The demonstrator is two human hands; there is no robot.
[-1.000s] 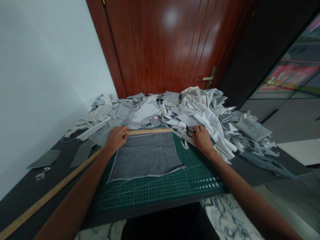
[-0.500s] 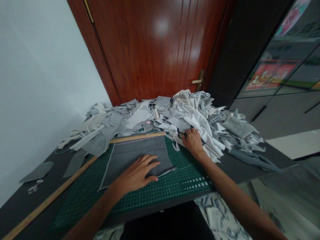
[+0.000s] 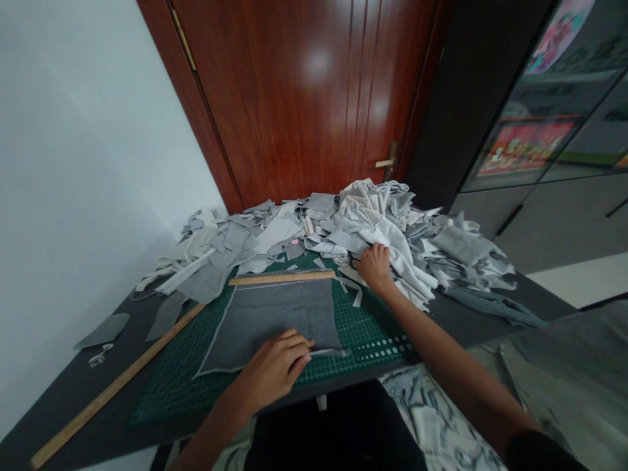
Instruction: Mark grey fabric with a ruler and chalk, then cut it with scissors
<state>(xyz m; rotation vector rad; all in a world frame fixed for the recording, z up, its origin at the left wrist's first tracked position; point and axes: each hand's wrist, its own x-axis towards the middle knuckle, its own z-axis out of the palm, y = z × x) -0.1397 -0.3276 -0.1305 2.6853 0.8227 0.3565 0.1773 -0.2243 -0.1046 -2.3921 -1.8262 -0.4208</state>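
A dark grey piece of cloth [image 3: 284, 307] with pale edges lies flat on the green cutting mat [image 3: 377, 320]. At its near edge my left hand [image 3: 277, 363] has its fingers curled together, with the cloth edge at the fingertips. Across the cloth's far edge rests a short wooden ruler [image 3: 282, 278]. My right hand [image 3: 375, 265] is closed at the front of the scrap pile, round dark-handled scissors [image 3: 354, 260] that are mostly hidden by the fingers and scraps. Thin cut strips [image 3: 357, 296] lie just left of that wrist.
A heap of grey and white fabric scraps [image 3: 275, 232] runs along the back of the dark table [image 3: 98, 379]. A long wooden stick [image 3: 122, 386] lies slanted on the left, near a loose grey scrap [image 3: 105, 329]. Behind stand a red-brown door [image 3: 294, 104] and a cabinet [image 3: 554, 222].
My left hand has slid toward the cloth's near edge, and its spread fingers have curled in. My right hand stays by the scissors, its fingers closed more tightly. The view has shifted slightly.
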